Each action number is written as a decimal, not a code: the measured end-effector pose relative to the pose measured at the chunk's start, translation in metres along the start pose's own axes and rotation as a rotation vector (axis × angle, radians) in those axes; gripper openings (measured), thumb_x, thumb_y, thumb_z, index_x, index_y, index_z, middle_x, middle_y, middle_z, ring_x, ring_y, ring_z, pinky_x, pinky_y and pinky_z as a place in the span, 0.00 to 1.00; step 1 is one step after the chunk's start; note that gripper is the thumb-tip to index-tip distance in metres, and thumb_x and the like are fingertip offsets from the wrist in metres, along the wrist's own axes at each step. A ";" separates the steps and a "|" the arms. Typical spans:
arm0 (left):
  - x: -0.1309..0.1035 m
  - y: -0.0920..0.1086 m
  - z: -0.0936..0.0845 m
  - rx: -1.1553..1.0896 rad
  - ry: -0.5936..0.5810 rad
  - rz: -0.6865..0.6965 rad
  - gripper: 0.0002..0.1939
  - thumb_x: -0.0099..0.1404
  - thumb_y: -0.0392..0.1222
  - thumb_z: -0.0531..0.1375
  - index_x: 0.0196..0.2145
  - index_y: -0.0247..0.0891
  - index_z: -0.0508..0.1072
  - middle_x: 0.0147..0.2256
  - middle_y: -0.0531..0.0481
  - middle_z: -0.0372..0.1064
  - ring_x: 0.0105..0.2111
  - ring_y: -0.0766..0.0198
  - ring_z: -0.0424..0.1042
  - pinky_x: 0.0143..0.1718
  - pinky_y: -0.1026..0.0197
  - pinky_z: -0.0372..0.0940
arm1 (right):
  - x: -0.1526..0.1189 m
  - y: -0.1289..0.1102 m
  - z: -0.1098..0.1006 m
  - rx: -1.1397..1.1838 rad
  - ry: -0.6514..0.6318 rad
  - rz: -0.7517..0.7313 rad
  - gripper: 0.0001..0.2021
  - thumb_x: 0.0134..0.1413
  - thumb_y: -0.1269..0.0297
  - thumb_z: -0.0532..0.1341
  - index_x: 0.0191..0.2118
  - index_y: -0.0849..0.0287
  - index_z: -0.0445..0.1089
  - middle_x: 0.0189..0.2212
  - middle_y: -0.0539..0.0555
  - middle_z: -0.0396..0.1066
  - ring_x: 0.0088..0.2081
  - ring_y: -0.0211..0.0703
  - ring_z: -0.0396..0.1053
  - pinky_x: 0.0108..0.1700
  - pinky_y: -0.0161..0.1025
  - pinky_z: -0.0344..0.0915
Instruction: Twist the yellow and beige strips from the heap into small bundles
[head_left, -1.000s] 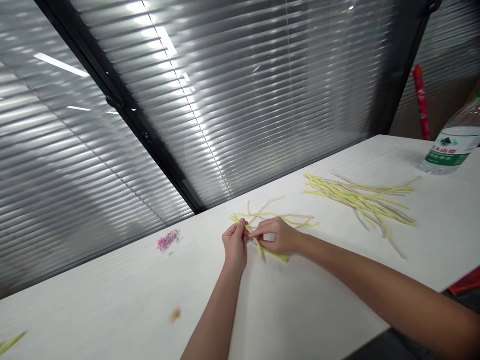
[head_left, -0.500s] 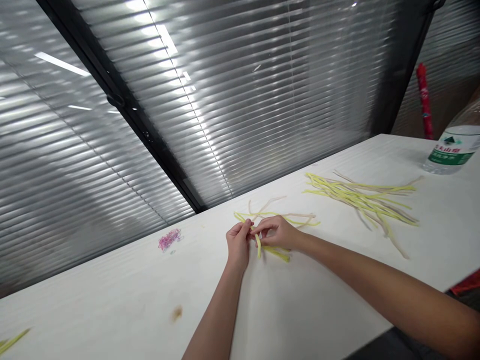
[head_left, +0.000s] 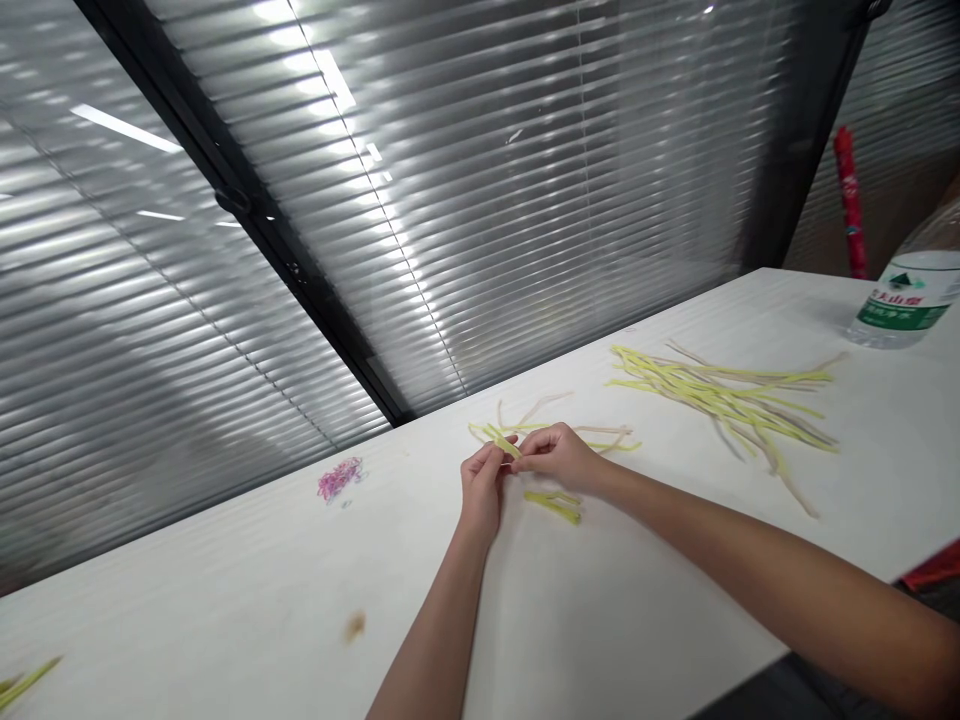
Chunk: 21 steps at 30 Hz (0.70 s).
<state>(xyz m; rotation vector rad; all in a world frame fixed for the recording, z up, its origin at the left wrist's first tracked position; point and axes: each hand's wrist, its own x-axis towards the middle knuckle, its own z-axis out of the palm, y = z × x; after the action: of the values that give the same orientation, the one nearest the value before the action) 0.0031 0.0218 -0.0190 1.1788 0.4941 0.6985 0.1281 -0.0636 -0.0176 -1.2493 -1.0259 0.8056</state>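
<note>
Near the table's middle, my left hand (head_left: 482,482) is closed on a yellow strip (head_left: 507,446) that sticks up between its thumb and fingers. My right hand (head_left: 553,455) pinches the lower end of the same strip, close beside the left fingertips. Behind both hands lie several loose yellow and beige strips (head_left: 611,433), partly hidden by the right hand. Just below the right hand, a short folded yellow bundle (head_left: 553,505) rests on the table.
A larger pile of yellow and beige strips (head_left: 720,395) lies to the right on the white table (head_left: 247,620). Small pink and purple bands (head_left: 340,478) are at the left. A bottle (head_left: 904,305) and red object (head_left: 850,205) stand at the far right. Yellow pieces (head_left: 28,683) lie bottom left.
The strip that hung down between my hands now points up and left. My right fingers have closed in beside the left ones, and the folded bundle shows fully.
</note>
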 end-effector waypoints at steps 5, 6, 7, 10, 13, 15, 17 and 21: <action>-0.004 0.003 0.001 0.053 -0.041 0.042 0.15 0.53 0.49 0.65 0.31 0.33 0.79 0.33 0.43 0.72 0.34 0.61 0.68 0.37 0.62 0.61 | 0.001 0.000 0.000 -0.019 0.018 0.018 0.13 0.38 0.58 0.69 0.22 0.65 0.74 0.21 0.52 0.67 0.24 0.33 0.58 0.27 0.33 0.52; -0.004 0.004 0.001 0.066 -0.030 0.048 0.16 0.52 0.51 0.66 0.29 0.33 0.78 0.33 0.43 0.72 0.35 0.60 0.69 0.37 0.61 0.61 | 0.001 0.000 0.000 -0.021 0.021 0.019 0.13 0.38 0.58 0.69 0.22 0.65 0.73 0.20 0.51 0.66 0.24 0.33 0.58 0.26 0.33 0.51; -0.005 0.004 0.002 0.081 -0.019 0.054 0.16 0.51 0.52 0.66 0.27 0.33 0.77 0.32 0.43 0.71 0.36 0.58 0.69 0.38 0.60 0.62 | 0.001 0.000 0.000 -0.024 0.024 0.020 0.13 0.38 0.58 0.69 0.22 0.65 0.73 0.20 0.51 0.66 0.24 0.33 0.57 0.26 0.33 0.51; -0.005 0.005 0.002 0.155 -0.024 0.097 0.17 0.53 0.53 0.65 0.21 0.34 0.75 0.33 0.42 0.71 0.43 0.53 0.68 0.41 0.59 0.62 | 0.000 -0.001 0.000 -0.032 0.023 0.017 0.12 0.40 0.59 0.68 0.21 0.65 0.72 0.20 0.51 0.66 0.24 0.33 0.57 0.27 0.32 0.52; -0.005 0.005 0.002 0.226 -0.043 0.143 0.18 0.56 0.51 0.63 0.19 0.34 0.73 0.33 0.43 0.71 0.46 0.54 0.67 0.44 0.60 0.60 | -0.001 -0.004 0.001 -0.046 0.019 0.028 0.12 0.41 0.59 0.67 0.21 0.65 0.71 0.19 0.51 0.65 0.23 0.32 0.56 0.26 0.32 0.50; -0.004 0.005 0.002 0.243 -0.037 0.136 0.17 0.57 0.51 0.62 0.20 0.34 0.74 0.34 0.44 0.71 0.42 0.58 0.68 0.42 0.61 0.60 | -0.001 -0.005 0.002 -0.065 0.022 0.040 0.13 0.41 0.59 0.67 0.20 0.65 0.70 0.18 0.50 0.63 0.23 0.32 0.54 0.25 0.32 0.49; -0.004 0.004 0.002 0.243 -0.030 0.128 0.17 0.57 0.51 0.62 0.22 0.34 0.75 0.35 0.44 0.71 0.37 0.61 0.68 0.40 0.61 0.60 | -0.002 -0.005 0.002 -0.078 0.025 0.037 0.14 0.42 0.59 0.66 0.20 0.65 0.69 0.18 0.50 0.62 0.23 0.31 0.54 0.25 0.32 0.49; -0.004 0.003 0.002 0.232 -0.035 0.139 0.17 0.56 0.53 0.63 0.25 0.33 0.77 0.33 0.43 0.71 0.34 0.61 0.67 0.39 0.60 0.62 | -0.002 -0.002 0.003 -0.139 0.023 0.004 0.15 0.44 0.57 0.66 0.20 0.64 0.69 0.19 0.49 0.62 0.23 0.32 0.54 0.26 0.32 0.50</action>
<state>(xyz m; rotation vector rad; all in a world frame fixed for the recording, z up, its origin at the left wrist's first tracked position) 0.0010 0.0187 -0.0160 1.4514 0.4758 0.7527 0.1245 -0.0651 -0.0162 -1.3758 -1.0753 0.7310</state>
